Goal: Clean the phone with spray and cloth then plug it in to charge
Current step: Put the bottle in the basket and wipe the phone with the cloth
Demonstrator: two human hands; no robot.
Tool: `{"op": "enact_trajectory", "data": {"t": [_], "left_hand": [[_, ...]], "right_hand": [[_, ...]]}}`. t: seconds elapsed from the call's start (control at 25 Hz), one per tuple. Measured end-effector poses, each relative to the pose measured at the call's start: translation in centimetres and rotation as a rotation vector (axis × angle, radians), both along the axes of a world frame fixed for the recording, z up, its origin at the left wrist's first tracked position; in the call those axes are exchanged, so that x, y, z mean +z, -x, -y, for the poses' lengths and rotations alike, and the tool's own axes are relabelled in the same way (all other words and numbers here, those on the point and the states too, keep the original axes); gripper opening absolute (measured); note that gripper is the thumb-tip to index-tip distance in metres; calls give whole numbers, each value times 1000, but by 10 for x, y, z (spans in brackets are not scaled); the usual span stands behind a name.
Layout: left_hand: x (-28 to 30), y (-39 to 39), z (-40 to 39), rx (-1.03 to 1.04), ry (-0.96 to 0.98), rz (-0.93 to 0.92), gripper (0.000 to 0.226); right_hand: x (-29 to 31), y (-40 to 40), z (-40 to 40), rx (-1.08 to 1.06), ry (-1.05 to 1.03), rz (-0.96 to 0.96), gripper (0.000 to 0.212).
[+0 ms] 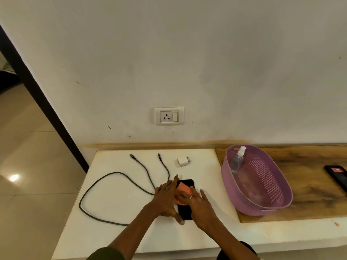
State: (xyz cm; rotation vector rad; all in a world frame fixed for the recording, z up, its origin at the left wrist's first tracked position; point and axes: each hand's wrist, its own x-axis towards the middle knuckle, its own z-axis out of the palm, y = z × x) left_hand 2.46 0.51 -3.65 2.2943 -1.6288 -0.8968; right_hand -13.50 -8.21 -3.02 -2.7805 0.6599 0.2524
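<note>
- Phone (186,211), black, lies flat on the white bench (116,196), long side running from the front edge toward the wall, roughly midway along the white part and nearer the front edge than the back.
- Orange cloth (185,191) lies on the phone's upper half, pressed between the two hands.
- Left hand (166,198) rests on the phone's left edge, fingers straight and spread, reaching toward the wall; its thumb lies by the phone's near corner.
- Right hand (197,202), a ring on one finger, lies flat on the cloth and the phone's right side, fingers extended rather than curled.
- Grey charging cable (105,180) loops over the left part of the bench, both plug ends lying near the back edge; one strand runs under the left hand.
- White charger adapter (183,161) lies near the back edge, just right of the cable ends.
- Wall socket (169,115) sits on the wall above the bench.
- Purple basket (281,196) stands on the wooden surface (315,186) to the right, with the spray bottle (237,160) leaning inside against its far left wall.
- Second dark phone (338,178) lies at the far right edge of the wooden surface.
</note>
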Motion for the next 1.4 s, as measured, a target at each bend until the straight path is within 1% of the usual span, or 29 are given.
{"op": "enact_trajectory", "data": {"t": [0.04, 0.16, 0.2, 0.28, 0.4, 0.44, 0.48, 0.52, 0.6, 0.64, 0.68, 0.76, 0.84, 0.88, 0.92, 1.0, 1.04, 1.08, 1.12, 1.16, 1.28, 1.4], "left_hand": [[0, 0, 0, 5, 8, -8, 159], [1, -1, 1, 8, 18, -31, 160], [1, -1, 1, 11, 20, -31, 161], [2, -1, 2, 14, 18, -28, 161], [2, -1, 4, 16, 19, -24, 161], [1, -1, 4, 18, 19, -23, 161], [1, -1, 4, 19, 15, -20, 159], [0, -1, 4, 18, 8, -14, 158], [-1, -1, 4, 14, -6, -3, 157], [-1, -1, 5, 13, -12, 2, 157], [-1, -1, 5, 13, -16, 8, 158], [-2, -2, 6, 15, -22, 17, 158], [-3, -2, 6, 13, -27, 14, 158], [-3, -2, 6, 16, -30, 11, 158], [-3, -2, 6, 21, -31, 11, 159], [-2, -1, 7, 29, -30, 9, 161], [-2, -1, 7, 29, -30, 11, 161], [-2, -1, 7, 27, -31, 14, 161], [-2, 0, 7, 27, -32, 17, 160], [-2, -1, 7, 28, -30, 17, 161], [-2, -2, 6, 28, -26, 8, 162], [-3, -3, 5, 31, -30, 2, 161]], "right_hand": [[0, -4, 1, -24, -43, 20, 62], [0, -16, -1, -187, -323, 145, 54], [0, -19, 0, -233, -365, 194, 52], [-1, -20, 1, -281, -356, 239, 48], [-7, -18, -1, -274, -228, 246, 53], [-8, -19, -3, -272, -177, 216, 55], [-8, -20, -5, -260, -120, 169, 59], [-8, -21, -6, -259, -85, 140, 71], [-10, -21, -2, -301, -93, 104, 110], [-10, -20, 1, -363, -129, 103, 116], [-9, -19, 4, -439, -174, 125, 108], [-8, -20, 3, -558, -304, 186, 80], [-7, -26, -4, -561, -444, 226, 67], [-9, -28, -8, -537, -457, 216, 64], [-11, -30, -12, -504, -402, 187, 65], [-11, -31, -17, -396, -149, 86, 72], [-9, -31, -18, -351, -56, 38, 75], [-8, -32, -18, -327, -4, 0, 81], [-7, -33, -18, -317, 23, -21, 87], [-7, -33, -18, -314, 40, -28, 87], [-1, -30, -6, -355, 59, -12, 74], [5, -23, 10, -433, 54, -38, 67]]}}
